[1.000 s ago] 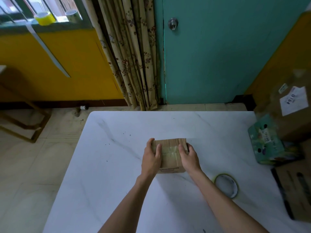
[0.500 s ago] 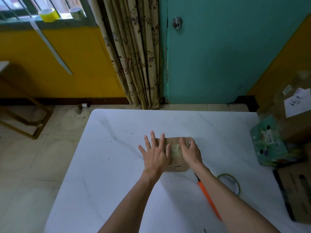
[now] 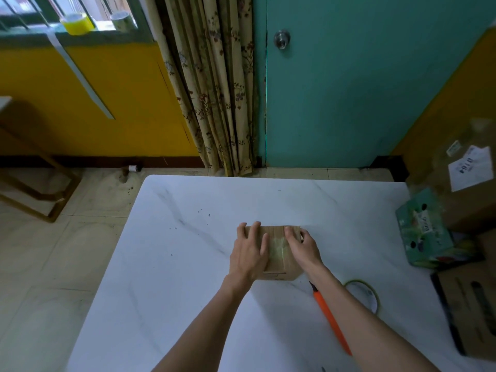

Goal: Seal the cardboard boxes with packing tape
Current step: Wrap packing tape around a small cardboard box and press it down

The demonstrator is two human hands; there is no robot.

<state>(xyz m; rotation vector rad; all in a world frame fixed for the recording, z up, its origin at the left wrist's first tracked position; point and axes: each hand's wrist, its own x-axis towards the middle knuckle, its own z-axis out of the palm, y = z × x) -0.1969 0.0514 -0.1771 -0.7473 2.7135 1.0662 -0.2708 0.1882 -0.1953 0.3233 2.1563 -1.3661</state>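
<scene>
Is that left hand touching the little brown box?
Touching. The head view shows the left hand on the cardboard box, fingertips curled over its far edge.

White marble-pattern table (image 3: pixel 188 264) — orange utility knife (image 3: pixel 331 318) lying near right. Far side: floral curtain (image 3: pixel 214 89), teal door (image 3: pixel 362 89), round knob (image 3: pixel 281 40). Wooden frame (image 3: pixel 65 200) — far left, on floor.
</scene>
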